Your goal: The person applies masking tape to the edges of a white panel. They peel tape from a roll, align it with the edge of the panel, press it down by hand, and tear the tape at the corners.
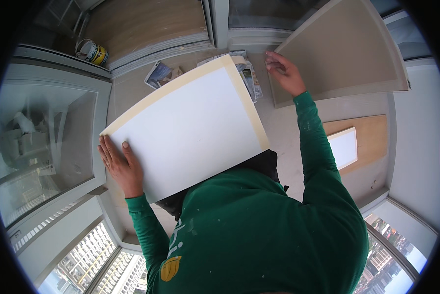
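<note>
A large white rectangular board (190,130) lies tilted across my lap, with cream tape-like strips (156,95) along its far and right edges. My left hand (119,164) rests at the board's left edge near the far left corner, fingers stretched out and thumb over the white face. My right hand (284,71) is raised off the board, beyond its right edge. Its fingers are loosely bent and apart, and I see nothing in them. By the board's far right corner is a cream ring that looks like a tape roll (238,61).
A big grey-brown panel (337,54) leans at the right, close to my right hand. Printed papers (162,73) lie on the floor past the board. A small white-faced panel (344,148) rests on a brown board (374,132). A paint can (93,53) stands far left, beyond a glass door (48,132).
</note>
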Demonstrator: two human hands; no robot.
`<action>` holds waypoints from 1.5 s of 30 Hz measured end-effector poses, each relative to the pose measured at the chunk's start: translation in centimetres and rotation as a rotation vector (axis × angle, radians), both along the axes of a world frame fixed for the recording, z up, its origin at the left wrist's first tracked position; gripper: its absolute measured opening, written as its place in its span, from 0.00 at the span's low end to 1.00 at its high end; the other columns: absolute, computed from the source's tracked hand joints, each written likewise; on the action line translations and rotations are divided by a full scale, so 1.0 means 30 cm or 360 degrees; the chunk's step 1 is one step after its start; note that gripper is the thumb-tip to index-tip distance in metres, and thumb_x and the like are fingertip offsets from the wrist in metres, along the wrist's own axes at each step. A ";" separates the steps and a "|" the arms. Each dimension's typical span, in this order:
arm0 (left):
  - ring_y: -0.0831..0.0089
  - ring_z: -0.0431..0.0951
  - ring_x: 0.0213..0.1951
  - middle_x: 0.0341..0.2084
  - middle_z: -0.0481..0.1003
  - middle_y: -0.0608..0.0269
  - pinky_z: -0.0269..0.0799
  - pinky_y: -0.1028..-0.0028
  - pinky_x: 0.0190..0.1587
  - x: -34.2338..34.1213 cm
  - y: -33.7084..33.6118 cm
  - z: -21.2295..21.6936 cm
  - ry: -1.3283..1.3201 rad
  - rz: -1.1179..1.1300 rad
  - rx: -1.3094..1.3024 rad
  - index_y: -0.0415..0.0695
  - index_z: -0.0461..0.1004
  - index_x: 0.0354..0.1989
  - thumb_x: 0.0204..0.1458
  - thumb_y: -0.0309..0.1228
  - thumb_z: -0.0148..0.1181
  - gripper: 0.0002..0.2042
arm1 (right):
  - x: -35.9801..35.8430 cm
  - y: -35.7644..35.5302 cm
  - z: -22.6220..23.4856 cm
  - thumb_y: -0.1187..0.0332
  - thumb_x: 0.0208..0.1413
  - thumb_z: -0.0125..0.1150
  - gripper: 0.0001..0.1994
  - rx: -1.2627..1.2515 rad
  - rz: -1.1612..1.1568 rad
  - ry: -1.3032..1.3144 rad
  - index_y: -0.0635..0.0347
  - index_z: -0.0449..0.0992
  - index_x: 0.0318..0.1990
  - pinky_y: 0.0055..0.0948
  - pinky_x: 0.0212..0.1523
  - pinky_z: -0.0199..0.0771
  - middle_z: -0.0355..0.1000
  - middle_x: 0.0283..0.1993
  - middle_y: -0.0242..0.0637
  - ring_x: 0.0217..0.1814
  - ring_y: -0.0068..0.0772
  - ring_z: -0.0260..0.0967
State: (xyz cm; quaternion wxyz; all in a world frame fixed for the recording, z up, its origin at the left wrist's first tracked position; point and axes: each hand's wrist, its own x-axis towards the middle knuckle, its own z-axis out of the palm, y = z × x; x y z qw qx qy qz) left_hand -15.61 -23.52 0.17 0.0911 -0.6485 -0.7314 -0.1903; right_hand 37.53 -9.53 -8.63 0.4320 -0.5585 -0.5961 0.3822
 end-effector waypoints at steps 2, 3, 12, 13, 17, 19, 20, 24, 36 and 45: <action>0.42 0.53 0.79 0.77 0.59 0.44 0.50 0.49 0.78 -0.012 -0.001 -0.003 0.0034 0.0074 -0.0051 0.38 0.58 0.78 0.73 0.51 0.46 0.34 | 0.078 -0.070 -0.133 0.70 0.62 0.69 0.23 -0.0112 -0.0139 0.0003 0.55 0.77 0.65 0.33 0.58 0.79 0.81 0.52 0.37 0.53 0.30 0.80; 0.42 0.53 0.78 0.77 0.59 0.44 0.50 0.49 0.78 -0.020 -0.001 -0.003 0.0073 0.0124 -0.0085 0.37 0.57 0.78 0.73 0.52 0.45 0.34 | 0.102 -0.110 -0.209 0.69 0.61 0.70 0.22 -0.0172 -0.0209 0.0006 0.53 0.79 0.64 0.33 0.55 0.81 0.82 0.47 0.36 0.49 0.30 0.81; 0.39 0.63 0.74 0.75 0.59 0.37 0.62 0.51 0.73 -0.028 -0.005 0.020 -0.0420 0.0227 -0.0190 0.47 0.52 0.81 0.72 0.59 0.39 0.37 | 0.093 -0.435 -0.820 0.66 0.58 0.69 0.19 -0.0779 -0.0392 -0.0519 0.52 0.83 0.57 0.39 0.55 0.84 0.84 0.50 0.43 0.51 0.45 0.84; 0.37 0.66 0.72 0.75 0.60 0.37 0.67 0.50 0.70 -0.045 0.001 0.019 -0.0436 0.0270 -0.0269 0.51 0.49 0.82 0.72 0.60 0.39 0.37 | 0.077 -0.464 -0.868 0.66 0.57 0.69 0.20 -0.0856 -0.0402 -0.0538 0.52 0.83 0.58 0.41 0.57 0.84 0.84 0.50 0.43 0.52 0.46 0.83; 0.37 0.67 0.71 0.75 0.60 0.39 0.68 0.50 0.69 -0.075 0.007 0.004 -0.0317 0.0267 -0.0255 0.51 0.50 0.82 0.71 0.62 0.39 0.38 | 0.018 -0.526 -0.962 0.68 0.55 0.67 0.21 -0.1101 -0.0312 -0.0669 0.51 0.82 0.58 0.44 0.60 0.82 0.83 0.52 0.44 0.56 0.49 0.81; 0.37 0.67 0.71 0.75 0.60 0.39 0.68 0.50 0.69 -0.091 0.005 0.000 -0.0289 0.0292 -0.0287 0.50 0.50 0.82 0.71 0.63 0.39 0.39 | -0.006 -0.575 -0.968 0.70 0.54 0.67 0.21 -0.1207 -0.0132 -0.0784 0.50 0.82 0.57 0.44 0.60 0.81 0.83 0.53 0.44 0.58 0.49 0.80; 0.37 0.68 0.70 0.75 0.60 0.39 0.68 0.50 0.68 -0.091 0.001 0.002 -0.0281 0.0319 -0.0295 0.50 0.50 0.82 0.71 0.63 0.38 0.39 | -0.014 -0.587 -0.971 0.70 0.54 0.68 0.21 -0.1244 0.0010 -0.0862 0.50 0.82 0.57 0.45 0.61 0.80 0.82 0.53 0.44 0.59 0.49 0.79; 0.37 0.68 0.70 0.74 0.60 0.37 0.69 0.50 0.68 -0.102 -0.034 0.001 -0.0366 0.0298 -0.0296 0.46 0.51 0.81 0.71 0.63 0.39 0.40 | -0.056 -0.742 -0.942 0.69 0.50 0.74 0.21 -0.1332 0.0540 -0.1111 0.50 0.82 0.55 0.48 0.61 0.79 0.79 0.56 0.43 0.62 0.49 0.77; 0.35 0.65 0.72 0.74 0.61 0.34 0.64 0.51 0.71 -0.050 0.032 0.022 -0.0384 0.0221 -0.0264 0.42 0.50 0.81 0.72 0.55 0.45 0.37 | -0.100 -0.963 -1.079 0.69 0.55 0.68 0.12 -0.0988 0.0128 -0.1287 0.54 0.84 0.47 0.52 0.58 0.79 0.73 0.58 0.42 0.63 0.51 0.72; 0.37 0.64 0.73 0.73 0.62 0.35 0.63 0.52 0.72 -0.079 -0.005 0.025 -0.0348 0.0214 -0.0074 0.40 0.55 0.79 0.73 0.52 0.46 0.34 | -0.107 -0.973 -1.111 0.71 0.56 0.63 0.11 -0.0826 0.0285 -0.1436 0.54 0.83 0.46 0.52 0.53 0.81 0.78 0.49 0.42 0.55 0.51 0.78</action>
